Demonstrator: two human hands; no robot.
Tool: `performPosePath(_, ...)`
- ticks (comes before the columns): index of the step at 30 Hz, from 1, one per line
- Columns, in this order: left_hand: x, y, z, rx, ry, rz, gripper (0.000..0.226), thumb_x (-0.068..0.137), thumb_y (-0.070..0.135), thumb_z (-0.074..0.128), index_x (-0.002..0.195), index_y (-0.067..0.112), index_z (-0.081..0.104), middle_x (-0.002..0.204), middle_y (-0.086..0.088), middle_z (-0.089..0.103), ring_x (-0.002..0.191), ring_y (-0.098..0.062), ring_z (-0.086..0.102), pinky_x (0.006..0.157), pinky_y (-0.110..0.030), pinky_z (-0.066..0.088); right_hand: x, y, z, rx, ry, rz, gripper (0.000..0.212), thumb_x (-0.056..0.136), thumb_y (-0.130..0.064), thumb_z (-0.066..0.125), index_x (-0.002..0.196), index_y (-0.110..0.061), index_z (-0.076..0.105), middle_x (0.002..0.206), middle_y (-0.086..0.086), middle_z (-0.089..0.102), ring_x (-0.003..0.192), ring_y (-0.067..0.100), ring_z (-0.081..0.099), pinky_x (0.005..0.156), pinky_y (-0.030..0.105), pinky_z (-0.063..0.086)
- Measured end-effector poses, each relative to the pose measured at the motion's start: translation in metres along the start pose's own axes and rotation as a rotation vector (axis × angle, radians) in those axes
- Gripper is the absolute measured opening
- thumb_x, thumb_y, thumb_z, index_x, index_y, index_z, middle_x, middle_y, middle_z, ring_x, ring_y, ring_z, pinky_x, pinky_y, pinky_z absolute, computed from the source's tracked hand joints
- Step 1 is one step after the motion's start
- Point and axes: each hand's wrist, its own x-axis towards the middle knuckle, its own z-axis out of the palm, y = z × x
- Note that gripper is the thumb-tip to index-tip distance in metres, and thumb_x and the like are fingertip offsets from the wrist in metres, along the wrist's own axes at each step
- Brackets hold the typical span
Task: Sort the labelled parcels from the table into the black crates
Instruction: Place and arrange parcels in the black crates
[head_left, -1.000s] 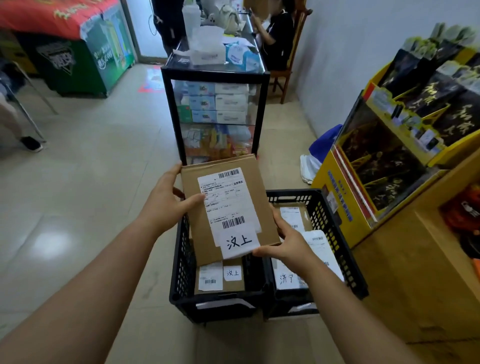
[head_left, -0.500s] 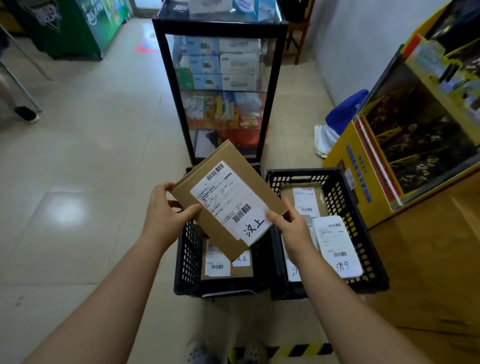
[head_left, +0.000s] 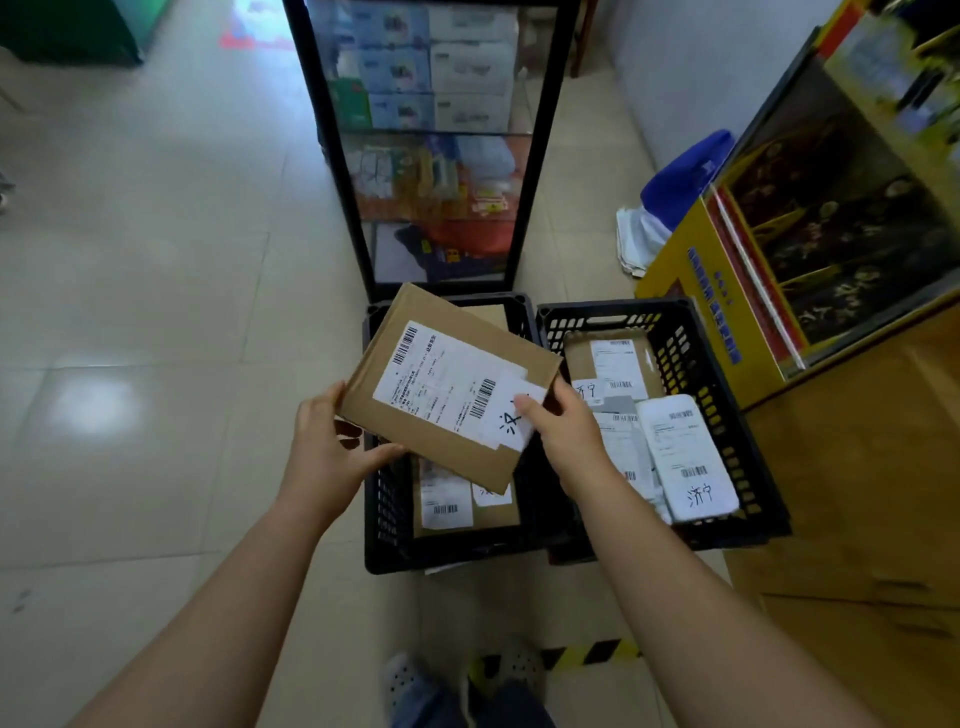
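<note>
Head view: left hand and right hand both grip a flat brown parcel, tilted above the left black crate. Its white shipping label carries barcodes; the thumb hides part of its handwritten tag. 2 parcels in the right black crate read "济宁".

We've got a brown cardboard parcel with a white label over two black crates, yellow-black striped tape behind them, pale tiles.
</note>
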Motion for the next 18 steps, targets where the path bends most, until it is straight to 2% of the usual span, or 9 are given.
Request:
performPosePath(2, 0.000, -0.006, 0.001, 0.037, 0.033, 0.003, 0.102, 0.057, 0.038, 0.091, 0.142, 0.024, 0.036, 0.120, 0.008, 0.039, 0.096, -0.006, 0.055, 0.084, -0.024, 0.048, -0.002, 0.002, 0.004, 0.041, -0.062, -0.016, 0.048, 0.093, -0.013, 0.068, 0.125, -0.047, 0.056, 0.133, -0.005, 0.062, 0.119, 0.015, 0.060, 0.100, 0.039, 0.052)
performPosePath(4, -0.001, -0.011, 0.001, 0.076, 0.067, 0.021, 0.096, 0.057, 0.039, 0.091, 0.138, 0.023, 0.041, 0.119, 0.007, 0.043, 0.101, -0.010, 0.052, 0.088, -0.028, 0.046, -0.001, 0.004, 0.006, -0.024, -0.069, -0.025, 0.056, 0.094, -0.019, 0.068, 0.142, -0.042, 0.049, 0.140, -0.004, 0.053, 0.123, 0.016, 0.056, 0.099, 0.037, 0.051)
performPosePath(6, -0.004, -0.014, 0.002, 0.097, 0.078, 0.035, 0.087, 0.058, 0.037, 0.091, 0.130, 0.023, 0.045, 0.116, 0.009, 0.046, 0.106, -0.015, 0.050, 0.091, -0.033, 0.046, 0.002, 0.005, 0.007, -0.111, -0.048, -0.001, 0.061, 0.096, -0.025, 0.064, 0.150, -0.041, 0.039, 0.141, -0.001, 0.045, 0.123, 0.017, 0.052, 0.098, 0.036, 0.049)
performPosePath(9, -0.009, -0.017, 0.006, 0.025, 0.052, -0.014, 0.075, 0.061, 0.033, 0.090, 0.122, 0.026, 0.045, 0.113, 0.011, 0.048, 0.099, -0.006, 0.054, 0.087, -0.030, 0.050, 0.006, 0.008, 0.007, -0.134, -0.081, -0.019, 0.066, 0.099, -0.020, 0.060, 0.154, -0.043, 0.031, 0.144, -0.003, 0.050, 0.128, 0.017, 0.051, 0.106, 0.044, 0.046)
performPosePath(11, -0.013, -0.019, 0.011, 0.022, 0.034, -0.042, 0.070, 0.063, 0.034, 0.089, 0.116, 0.032, 0.043, 0.113, 0.010, 0.051, 0.094, 0.000, 0.054, 0.078, -0.024, 0.050, 0.005, 0.011, 0.006, -0.162, -0.108, -0.020, 0.075, 0.094, -0.022, 0.066, 0.152, -0.052, 0.028, 0.139, -0.014, 0.056, 0.126, 0.012, 0.053, 0.105, 0.041, 0.047)
performPosePath(13, -0.015, -0.021, 0.015, 0.019, 0.020, -0.053, 0.074, 0.063, 0.037, 0.089, 0.121, 0.033, 0.043, 0.115, 0.012, 0.053, 0.092, 0.002, 0.055, 0.071, -0.016, 0.044, 0.004, 0.016, 0.000, -0.200, -0.177, 0.004, 0.089, 0.082, -0.031, 0.076, 0.145, -0.065, 0.023, 0.126, -0.030, 0.060, 0.119, 0.003, 0.055, 0.096, 0.029, 0.049)
performPosePath(15, -0.017, -0.024, 0.020, 0.024, -0.017, -0.049, 0.085, 0.062, 0.038, 0.088, 0.133, 0.032, 0.041, 0.118, 0.014, 0.050, 0.091, -0.002, 0.057, 0.070, -0.015, 0.044, 0.004, 0.024, -0.009, -0.242, -0.255, 0.036, 0.107, 0.072, -0.032, 0.083, 0.145, -0.068, 0.014, 0.124, -0.035, 0.059, 0.118, -0.002, 0.055, 0.096, 0.028, 0.047)
performPosePath(16, -0.018, -0.025, 0.024, 0.037, -0.043, -0.043, 0.089, 0.062, 0.038, 0.089, 0.136, 0.033, 0.039, 0.118, 0.014, 0.050, 0.091, -0.005, 0.059, 0.071, -0.017, 0.048, 0.005, 0.029, -0.014, -0.264, -0.286, 0.050, 0.115, 0.070, -0.030, 0.086, 0.146, -0.066, 0.009, 0.129, -0.034, 0.057, 0.119, -0.002, 0.054, 0.100, 0.030, 0.046)
performPosePath(18, -0.021, -0.029, 0.031, 0.077, -0.085, -0.040, 0.096, 0.062, 0.037, 0.089, 0.142, 0.034, 0.035, 0.121, 0.010, 0.050, 0.098, -0.013, 0.061, 0.080, -0.030, 0.055, 0.006, 0.036, -0.021, -0.306, -0.337, 0.066, 0.125, 0.069, -0.026, 0.089, 0.150, -0.061, 0.000, 0.139, -0.029, 0.050, 0.122, 0.003, 0.054, 0.106, 0.035, 0.045)
